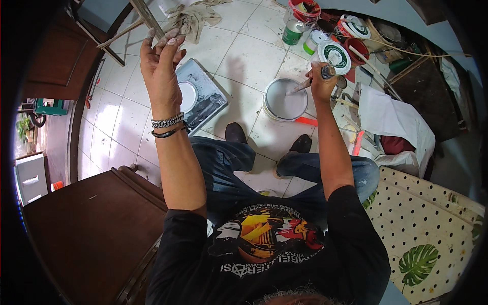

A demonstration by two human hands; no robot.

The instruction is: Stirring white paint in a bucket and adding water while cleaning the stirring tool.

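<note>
My right hand [324, 84] is closed round a stick-like tool [299, 87] smeared with paint. Its lower end dips into pale grey paint in a white bucket [264, 104] on the floor, and its dark upper end shows above my fist. Whether it is a brush or a plain stick I cannot tell. On the left, my left hand [163, 66] is raised with its fingers loosely bent and apart, holding nothing that I can see. Beyond its wrist, a white round lid [188, 96] lies on a paint-stained grey tray [216, 96].
Paint tubs [317, 40] and a white-and-green lid [334, 57] crowd the far right. White sheeting [389, 114] lies near my right arm. A wooden stand [145, 18] and a rag [195, 20] are at the far left. Brown wooden furniture [91, 218] stands near left, a dotted panel [422, 218] near right.
</note>
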